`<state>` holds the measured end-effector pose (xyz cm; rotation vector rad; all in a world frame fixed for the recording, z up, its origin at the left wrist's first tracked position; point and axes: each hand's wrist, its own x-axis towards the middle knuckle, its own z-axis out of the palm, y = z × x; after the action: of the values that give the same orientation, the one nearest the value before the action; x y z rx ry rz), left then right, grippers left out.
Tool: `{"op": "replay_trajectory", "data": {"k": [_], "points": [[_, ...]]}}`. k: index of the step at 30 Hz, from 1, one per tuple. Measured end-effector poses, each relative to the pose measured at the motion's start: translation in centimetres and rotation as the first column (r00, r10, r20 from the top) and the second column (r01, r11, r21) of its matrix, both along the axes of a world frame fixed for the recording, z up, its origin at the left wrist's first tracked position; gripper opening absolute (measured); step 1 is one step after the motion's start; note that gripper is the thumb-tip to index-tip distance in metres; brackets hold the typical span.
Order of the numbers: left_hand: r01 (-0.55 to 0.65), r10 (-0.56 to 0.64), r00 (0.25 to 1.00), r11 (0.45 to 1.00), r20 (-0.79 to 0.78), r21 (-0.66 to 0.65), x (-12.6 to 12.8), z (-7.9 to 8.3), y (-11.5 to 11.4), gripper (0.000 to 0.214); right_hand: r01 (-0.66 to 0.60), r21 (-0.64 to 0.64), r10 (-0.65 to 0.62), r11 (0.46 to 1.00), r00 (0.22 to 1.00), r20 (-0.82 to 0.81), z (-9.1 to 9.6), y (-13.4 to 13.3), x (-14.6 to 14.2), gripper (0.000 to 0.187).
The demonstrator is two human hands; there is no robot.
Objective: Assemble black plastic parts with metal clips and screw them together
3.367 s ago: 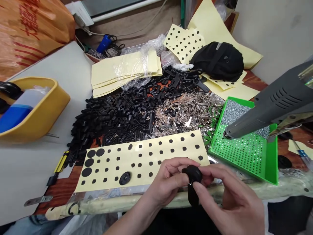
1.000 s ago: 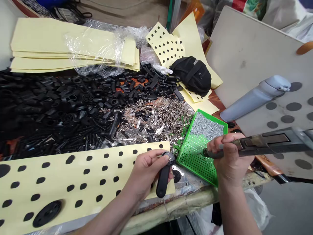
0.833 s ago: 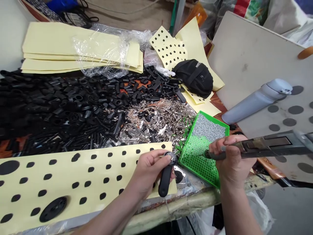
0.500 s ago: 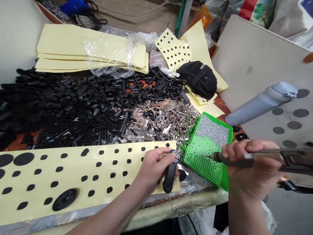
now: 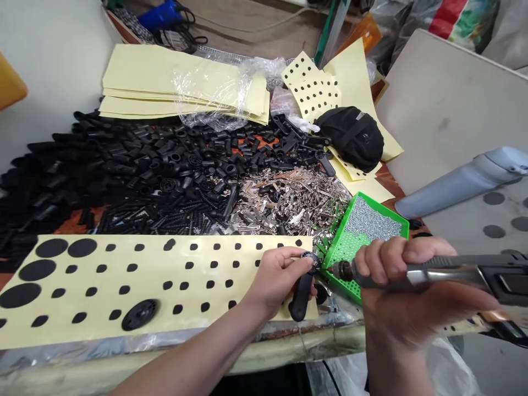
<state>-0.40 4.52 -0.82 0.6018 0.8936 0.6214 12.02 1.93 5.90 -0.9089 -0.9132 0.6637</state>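
Left hand (image 5: 278, 278): pinches black lever (image 5: 302, 300) by its round end — shank hangs below.
Right hand (image 5: 398, 311): closed around electric screwdriver (image 5: 445, 273).
Green tray (image 5: 343, 250): tiny metal parts (image 5: 371, 220) inside.

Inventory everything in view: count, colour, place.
power tool: 1, grey, right
handle: 1, black, front centre
sheet: 1, yellow, front left
disc: 1, black, on sheet
tray: 1, green, centre right
granules: many, silver, in tray
plastic parts: many, black, centre left
metal pieces: many, silver, centre
paper stack: 1, yellow, back left
wrap: uncountable, clear, on paper stack
pouch: 1, black, back right
scraps: several, yellow, by pouch
bottle: 1, grey, right
bags: several, mixed, back right
left hand: 1, on handle
right hand: 1, on power tool
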Motion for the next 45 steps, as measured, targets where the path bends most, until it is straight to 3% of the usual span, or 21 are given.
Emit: {"op": "replay_trajectory", "data": {"k": [20, 34, 45], "points": [[-0.007, 0.008, 1.0, 1.0, -0.027, 0.003, 0.3, 0.0, 0.0, 0.022, -0.036, 0.001, 0.036, 0.999, 0.996, -0.08, -0.9, 0.1, -0.2, 0.045], [-0.041, 0.041, 0.999, 0.999, -0.021, -0.027, 0.4, 0.1, -0.2, 0.024, -0.173, 0.029, 0.173, 0.984, 0.985, -0.006, -1.5, 0.2, -0.7, 0.022], [-0.025, 0.025, 0.998, 1.0, -0.06, 0.001, 0.3, 0.0, -0.3, 0.03, -0.158, -0.008, 0.157, 0.987, 0.984, -0.086, -1.3, 0.8, -0.1, 0.054]]}}
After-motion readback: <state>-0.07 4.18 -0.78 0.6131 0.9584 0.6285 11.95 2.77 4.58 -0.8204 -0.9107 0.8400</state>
